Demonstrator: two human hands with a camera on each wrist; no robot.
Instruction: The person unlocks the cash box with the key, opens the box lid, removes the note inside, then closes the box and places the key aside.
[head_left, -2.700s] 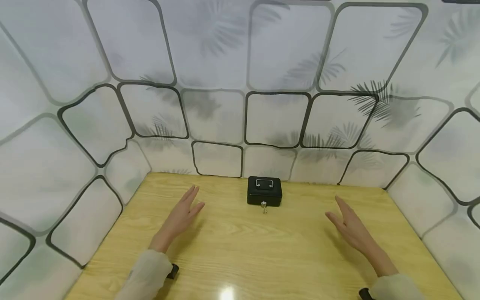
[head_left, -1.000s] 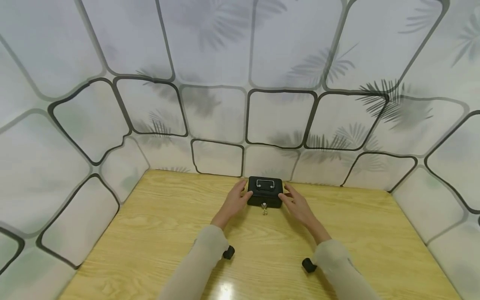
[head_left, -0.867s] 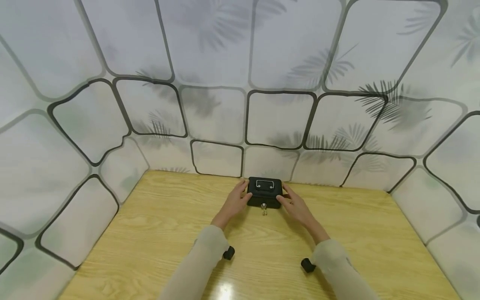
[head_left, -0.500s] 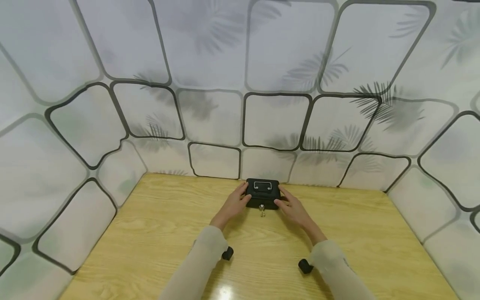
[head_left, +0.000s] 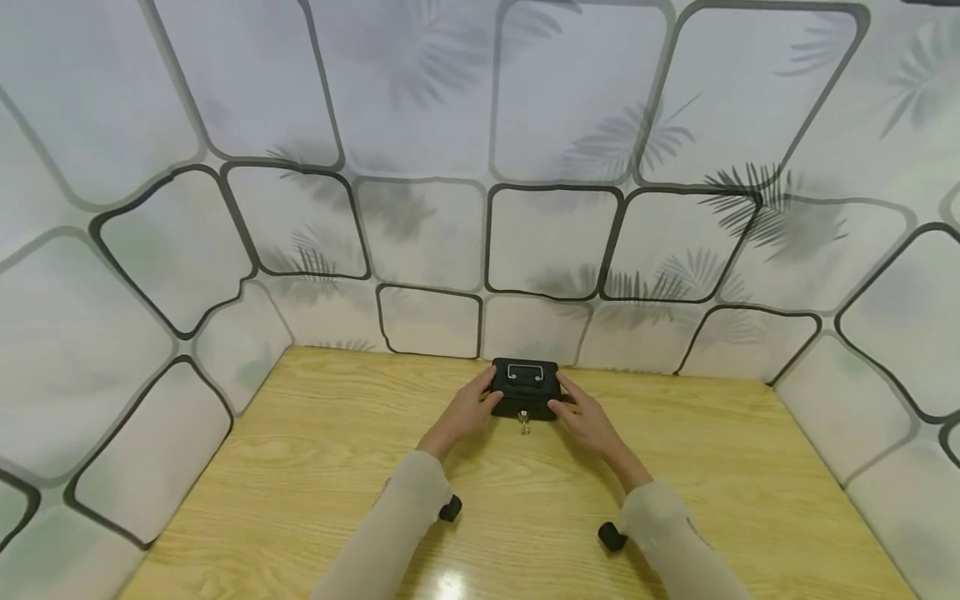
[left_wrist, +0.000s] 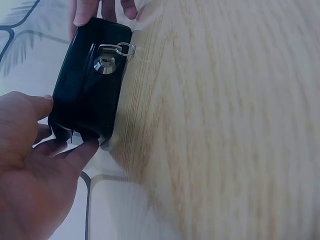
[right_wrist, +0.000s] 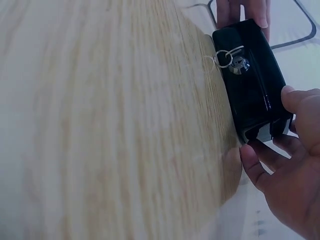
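A small black cash box (head_left: 512, 405) sits at the back of the wooden table, near the patterned wall. Its lid carries a folded metal handle (head_left: 525, 372), and a silver lock (left_wrist: 104, 65) with keys on a ring (head_left: 525, 429) is on the front face. My left hand (head_left: 463, 414) holds the box's left end, the thumb near the front edge and other fingers curled round the side. My right hand (head_left: 590, 421) grips the right end the same way; in the right wrist view its fingertips reach low on that end. The lid is down.
The light wood tabletop (head_left: 315, 467) spreads out on both sides and in front. A pale wall covering (head_left: 431, 321) with dark outlines and leaf prints rises behind the box and along both sides. Black wrist devices (head_left: 612, 537) stick out below the sleeves.
Both hands have come in from far apart to the two ends of the cash box and taken hold of it. Over the last half second almost nothing has moved.
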